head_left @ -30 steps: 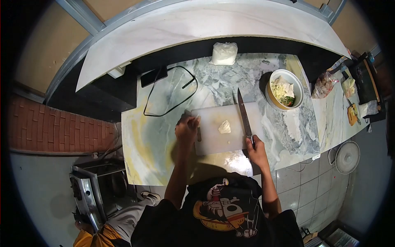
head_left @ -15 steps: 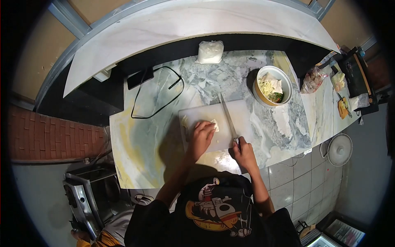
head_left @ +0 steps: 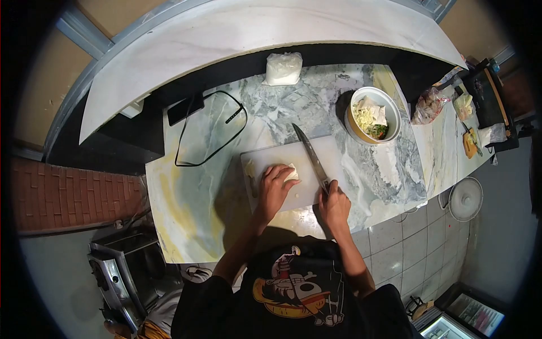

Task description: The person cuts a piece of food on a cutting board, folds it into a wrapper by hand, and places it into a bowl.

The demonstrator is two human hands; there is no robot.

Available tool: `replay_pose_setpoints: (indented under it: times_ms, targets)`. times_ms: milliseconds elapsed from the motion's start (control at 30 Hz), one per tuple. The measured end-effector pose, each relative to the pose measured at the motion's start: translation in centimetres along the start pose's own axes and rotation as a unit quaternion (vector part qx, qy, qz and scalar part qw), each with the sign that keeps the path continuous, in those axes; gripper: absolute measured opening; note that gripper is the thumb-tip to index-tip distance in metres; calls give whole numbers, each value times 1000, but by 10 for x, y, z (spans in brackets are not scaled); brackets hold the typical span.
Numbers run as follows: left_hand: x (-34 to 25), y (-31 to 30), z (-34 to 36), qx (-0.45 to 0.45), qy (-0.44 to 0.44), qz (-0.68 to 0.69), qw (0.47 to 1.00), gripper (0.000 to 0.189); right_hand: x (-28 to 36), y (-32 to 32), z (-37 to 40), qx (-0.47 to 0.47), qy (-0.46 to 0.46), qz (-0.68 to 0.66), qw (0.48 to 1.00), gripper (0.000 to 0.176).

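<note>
My left hand (head_left: 275, 185) has its fingers closed over a small white piece of food (head_left: 291, 172), perhaps tofu, pressed down on the white cutting board (head_left: 271, 152). My fingers cover part of the piece. My right hand (head_left: 335, 204) grips the handle of a long kitchen knife (head_left: 309, 151). The blade slants over the right half of the board, pointing away from me, apart from the white piece. Pale scraps (head_left: 249, 169) lie along the board's left edge, and a tiny bit (head_left: 296, 196) rests near its front.
A round tub (head_left: 357, 134) with shredded pale vegetable, white pieces and greens stands right of the board. Behind are a bag of white powder (head_left: 283, 69) and a black strap loop (head_left: 210, 164). Bagged food (head_left: 431, 106) sits far right. Another person's striped clothing shows lower left.
The knife has turned, its tip swinging left, and my right hand has shifted slightly up the board. My left hand stays on the white piece, its fingers a little more spread.
</note>
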State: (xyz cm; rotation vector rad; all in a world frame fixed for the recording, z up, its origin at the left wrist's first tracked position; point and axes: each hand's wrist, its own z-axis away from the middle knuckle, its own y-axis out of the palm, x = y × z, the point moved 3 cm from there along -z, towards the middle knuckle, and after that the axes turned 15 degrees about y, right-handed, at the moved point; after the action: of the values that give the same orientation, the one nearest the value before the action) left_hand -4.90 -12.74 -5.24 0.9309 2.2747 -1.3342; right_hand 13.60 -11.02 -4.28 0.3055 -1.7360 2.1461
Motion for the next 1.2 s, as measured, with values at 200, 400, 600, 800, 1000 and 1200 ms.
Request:
replay_pose_setpoints:
  times_ms: [200, 400, 600, 800, 1000, 1200]
  targets:
    - [4, 0, 6, -4, 25, -8, 1000, 21, 2, 5, -11, -70, -75, 3, 995, 31]
    - [-1, -5, 3, -31, 39, 9, 999, 13, 17, -6, -9, -103, -144, -72, 982, 29]
    - [-22, -15, -2, -41, -71, 189, 978, 9, 41, -19, 1, 58, -218, -296, 928, 28]
    - [-12, -4, 10, -22, -187, 377, 907, 13, 30, 2, -3, 188, -92, -411, 887, 17]
    - [-17, -5, 10, -6, -212, 465, 860, 16, 28, -11, 3, 195, -90, -419, 882, 11]
    - [-19, -5, 8, 49, -233, 491, 838, 21, 23, -15, 4, 199, -90, -428, 877, 4]
